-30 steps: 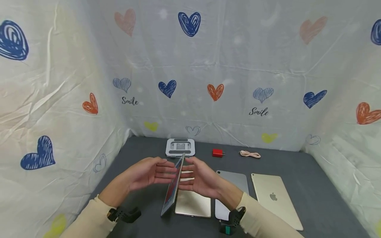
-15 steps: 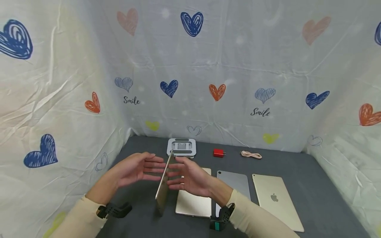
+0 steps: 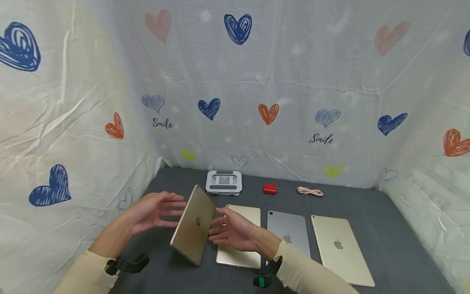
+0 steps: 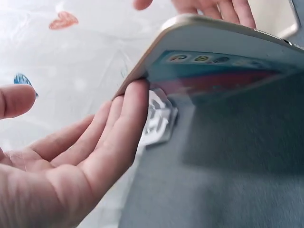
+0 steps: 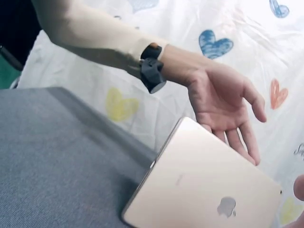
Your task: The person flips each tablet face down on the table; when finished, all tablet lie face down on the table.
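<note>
A gold tablet (image 3: 192,226) is tilted up on the left side of the table, its back with the apple logo facing the head camera. My left hand (image 3: 158,212) supports its left edge; in the left wrist view the straight fingers (image 4: 130,102) touch the screen side while the thumb stands apart. Along the opposite edge, my right hand (image 3: 238,230) has its fingers extended at the tablet; whether they all touch it is unclear. The lit screen with app icons shows in the left wrist view, the gold back in the right wrist view.
Flat on the dark grey table lie a gold tablet (image 3: 240,258) partly under the right hand, a grey tablet (image 3: 290,224) and another gold tablet (image 3: 343,253). Behind them are a folded stand (image 3: 224,182), a red charger plug (image 3: 269,189) and a coiled cable (image 3: 309,191).
Between both hands the tablet has turned, from nearly edge-on with some screen showing to its gold back facing the head camera. Both hands have shifted left with it.
</note>
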### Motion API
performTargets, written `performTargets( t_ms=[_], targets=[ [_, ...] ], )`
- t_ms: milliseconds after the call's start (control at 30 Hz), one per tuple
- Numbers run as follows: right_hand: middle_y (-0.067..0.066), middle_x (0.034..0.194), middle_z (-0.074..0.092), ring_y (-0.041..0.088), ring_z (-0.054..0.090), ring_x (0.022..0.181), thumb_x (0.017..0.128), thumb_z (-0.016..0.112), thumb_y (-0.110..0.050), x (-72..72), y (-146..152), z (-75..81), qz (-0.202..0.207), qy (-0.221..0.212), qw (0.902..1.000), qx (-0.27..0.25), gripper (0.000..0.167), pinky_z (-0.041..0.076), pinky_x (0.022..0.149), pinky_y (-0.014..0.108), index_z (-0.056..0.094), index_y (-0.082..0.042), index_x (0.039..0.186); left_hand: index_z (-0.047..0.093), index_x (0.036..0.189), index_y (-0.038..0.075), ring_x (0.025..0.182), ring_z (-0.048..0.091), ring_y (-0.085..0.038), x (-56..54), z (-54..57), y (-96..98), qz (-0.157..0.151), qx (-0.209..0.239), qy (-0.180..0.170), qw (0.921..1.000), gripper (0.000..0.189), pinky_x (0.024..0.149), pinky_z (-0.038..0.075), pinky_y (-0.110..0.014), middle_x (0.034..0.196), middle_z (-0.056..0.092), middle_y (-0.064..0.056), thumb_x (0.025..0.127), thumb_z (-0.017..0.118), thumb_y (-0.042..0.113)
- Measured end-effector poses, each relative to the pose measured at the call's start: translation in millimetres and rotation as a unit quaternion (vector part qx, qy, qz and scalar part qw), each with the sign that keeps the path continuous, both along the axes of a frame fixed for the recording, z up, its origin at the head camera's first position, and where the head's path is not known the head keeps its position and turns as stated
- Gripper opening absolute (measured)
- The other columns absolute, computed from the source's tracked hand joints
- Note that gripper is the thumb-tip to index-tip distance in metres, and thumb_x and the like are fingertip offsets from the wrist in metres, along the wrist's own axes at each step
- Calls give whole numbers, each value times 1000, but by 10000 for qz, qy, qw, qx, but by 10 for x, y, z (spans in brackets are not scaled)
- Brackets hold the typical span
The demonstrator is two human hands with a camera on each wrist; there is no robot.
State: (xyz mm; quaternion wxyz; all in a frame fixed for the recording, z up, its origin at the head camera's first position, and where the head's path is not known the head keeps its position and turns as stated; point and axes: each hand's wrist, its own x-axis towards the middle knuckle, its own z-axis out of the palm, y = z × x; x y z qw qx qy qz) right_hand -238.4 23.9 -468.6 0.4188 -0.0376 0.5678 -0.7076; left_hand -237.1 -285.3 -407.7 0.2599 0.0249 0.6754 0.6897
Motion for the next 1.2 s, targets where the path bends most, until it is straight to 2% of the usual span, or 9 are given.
performTargets(
  t_ms=[167, 333, 433, 567, 800, 900, 1000, 1067, 1200],
  targets=[
    [35, 157, 49, 51, 49, 150, 111, 44, -57, 16, 23, -96, 68, -41, 9999, 80, 88, 39, 130, 58, 32, 14, 162, 41, 160, -12, 135, 64, -35, 17, -122, -93, 220, -567, 14, 9981, 63, 103, 63, -57, 165, 47, -32, 118, 42, 34],
    [33, 156, 49, 50, 50, 150, 111, 46, -55, 47, 31, -104, 2, 4, 10000, 70, 87, 37, 131, 59, 33, 14, 161, 44, 156, -14, 132, 62, -38, -26, -346, -126, 369, -1088, -37, 9934, 62, 96, 63, -55, 161, 46, -35, 117, 42, 34],
    [34, 158, 47, 50, 48, 151, 110, 47, -55, 68, 33, -93, -27, 2, 10000, 90, 88, 36, 132, 59, 33, 14, 162, 46, 154, -13, 130, 60, -41, -60, -469, -103, 590, -1229, -169, 9905, 60, 93, 64, -54, 158, 48, -34, 116, 42, 33],
    [36, 162, 42, 52, 42, 154, 109, 47, -57, 82, 40, -80, -76, 51, 9999, 71, 91, 34, 133, 60, 31, 14, 163, 53, 148, -10, 126, 60, -41, -89, -567, -50, 830, -1326, -288, 9873, 53, 90, 64, -52, 151, 53, -31, 113, 47, 30],
    [38, 165, 38, 54, 36, 158, 108, 48, -58, 79, 62, -98, -248, 135, 9996, -20, 93, 30, 134, 61, 30, 14, 164, 59, 139, -8, 121, 61, -40, -140, -666, 53, 876, -1530, -285, 9839, 47, 89, 64, -50, 140, 56, -25, 111, 51, 29],
    [38, 165, 38, 53, 35, 159, 108, 48, -58, 78, 74, -111, -266, 139, 9995, -46, 93, 30, 134, 61, 30, 14, 164, 61, 136, -9, 118, 63, -39, -159, -692, 104, 885, -1811, -216, 9792, 46, 86, 65, -49, 135, 58, -24, 112, 50, 29],
    [37, 165, 38, 54, 34, 159, 108, 48, -58, 73, 85, -122, -281, 147, 9995, -72, 93, 29, 135, 62, 30, 14, 164, 56, 144, -13, 124, 64, -43, -171, -685, 162, 692, -2182, -54, 9734, 53, 87, 66, -50, 141, 56, -30, 114, 51, 31],
    [37, 166, 38, 54, 34, 160, 108, 47, -59, 67, 96, -123, -260, 171, 9995, -89, 93, 28, 135, 62, 30, 13, 164, 52, 148, -15, 128, 64, -46, -171, -665, 198, 596, -2449, 55, 9677, 59, 89, 66, -52, 147, 54, -33, 113, 54, 32],
    [34, 168, 38, 52, 36, 159, 109, 44, -59, 73, 191, -117, -174, 288, 9994, -110, 90, 28, 135, 62, 31, 10, 166, 56, 146, -16, 123, 66, -43, -159, -626, 234, 437, -3140, 397, 9476, 60, 89, 66, -50, 145, 60, -32, 111, 58, 33]
  ],
)
